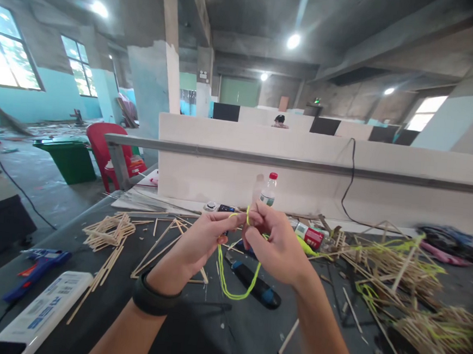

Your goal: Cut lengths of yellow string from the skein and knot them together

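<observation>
Both my hands are raised over a dark worktable (224, 329). My left hand (200, 244), with a black band on its wrist, pinches a neon yellow-green string (232, 286) between thumb and fingers. My right hand (276, 244) is closed on the same string just to the right, fingers curled. The string hangs in loops below both hands. Under the loops lies a black and blue utility knife (254, 285). A triangle of thin wooden sticks (160, 253) lies flat to the left of my left hand.
A blue glue gun (36, 270) and a white power strip (41, 311) lie at front left. Loose sticks (107, 231) are piled behind them. Stick frames with yellow string (408, 283) crowd the right. A water bottle (268, 190), red can (311, 237), partition wall, red chair and green bin stand beyond.
</observation>
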Demonstrator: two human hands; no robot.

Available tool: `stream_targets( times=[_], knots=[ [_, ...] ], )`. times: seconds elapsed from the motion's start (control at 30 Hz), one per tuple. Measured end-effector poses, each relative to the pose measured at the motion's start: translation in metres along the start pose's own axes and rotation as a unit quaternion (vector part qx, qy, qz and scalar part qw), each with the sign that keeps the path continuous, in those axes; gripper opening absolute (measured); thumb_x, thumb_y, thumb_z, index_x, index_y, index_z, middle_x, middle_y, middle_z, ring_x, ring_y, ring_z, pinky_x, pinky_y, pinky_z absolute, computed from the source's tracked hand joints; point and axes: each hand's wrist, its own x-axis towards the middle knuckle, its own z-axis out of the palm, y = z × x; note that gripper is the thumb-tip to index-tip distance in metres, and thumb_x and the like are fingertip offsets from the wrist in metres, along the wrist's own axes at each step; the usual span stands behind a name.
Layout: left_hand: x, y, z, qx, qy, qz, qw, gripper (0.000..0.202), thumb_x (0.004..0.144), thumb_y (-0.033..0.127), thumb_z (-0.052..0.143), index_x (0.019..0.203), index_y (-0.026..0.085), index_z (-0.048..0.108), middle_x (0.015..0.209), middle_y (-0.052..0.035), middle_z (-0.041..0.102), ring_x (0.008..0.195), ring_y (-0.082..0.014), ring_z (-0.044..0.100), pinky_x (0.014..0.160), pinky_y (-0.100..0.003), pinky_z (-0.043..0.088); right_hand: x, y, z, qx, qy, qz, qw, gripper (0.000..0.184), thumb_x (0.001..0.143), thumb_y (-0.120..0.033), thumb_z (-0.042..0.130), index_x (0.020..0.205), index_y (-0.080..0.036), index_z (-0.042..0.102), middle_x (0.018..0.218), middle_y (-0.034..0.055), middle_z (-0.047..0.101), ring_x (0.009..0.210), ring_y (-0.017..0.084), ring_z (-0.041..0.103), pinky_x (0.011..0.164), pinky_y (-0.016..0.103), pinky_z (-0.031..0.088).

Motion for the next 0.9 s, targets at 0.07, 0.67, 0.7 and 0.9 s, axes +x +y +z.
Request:
stream_targets(
  times=[0.07,0.67,0.7,0.9],
  knots=[
    [0.002,-0.003,0.001,0.007,0.013,0.002,1.000,0.025,0.079,0.043,0.077,0.090,0.020,0.079,0.087,-0.0026,0.065,0.073,-0.0087,0.047,0.059,-0.020,0.031,-0.001,0.000,0.000,-0.004,0.004,0.002,1.000,0.028,0.080,-0.005,0.046,0.076,-0.025,0.027,0.067,-0.0067,0.028,0.055,0.009,0.028,0.048,0.027,0.024],
    [0.007,-0.011,-0.003,0.060,-0.091,-0.041,0.993,0.021,0.075,0.031,0.072,0.062,0.015,0.071,0.064,0.0002,0.056,0.060,-0.0095,0.037,0.057,-0.026,0.027,-0.009,-0.011,-0.021,-0.117,-0.191,0.036,0.974,0.025,0.068,-0.003,0.044,0.071,-0.021,0.061,0.053,-0.0079,0.040,0.049,0.008,0.030,0.047,0.025,0.025],
    [0.007,-0.012,-0.003,0.053,-0.100,-0.050,0.992,0.021,0.075,0.033,0.073,0.062,0.016,0.071,0.064,0.0002,0.056,0.061,-0.0098,0.038,0.057,-0.026,0.028,-0.010,-0.012,-0.021,-0.132,-0.198,0.043,0.970,0.029,0.068,-0.004,0.044,0.072,-0.022,0.067,0.052,-0.0074,0.042,0.048,0.008,0.032,0.047,0.025,0.025],
    [0.009,-0.019,0.002,0.065,-0.101,-0.064,0.991,0.029,0.073,0.040,0.078,0.063,0.014,0.069,0.065,-0.0001,0.058,0.061,-0.0090,0.041,0.057,-0.023,0.030,-0.014,-0.017,-0.020,-0.239,-0.178,0.081,0.951,0.036,0.065,-0.008,0.049,0.069,-0.027,0.079,0.042,-0.0059,0.039,0.043,0.009,0.027,0.044,0.025,0.024]
  ],
)
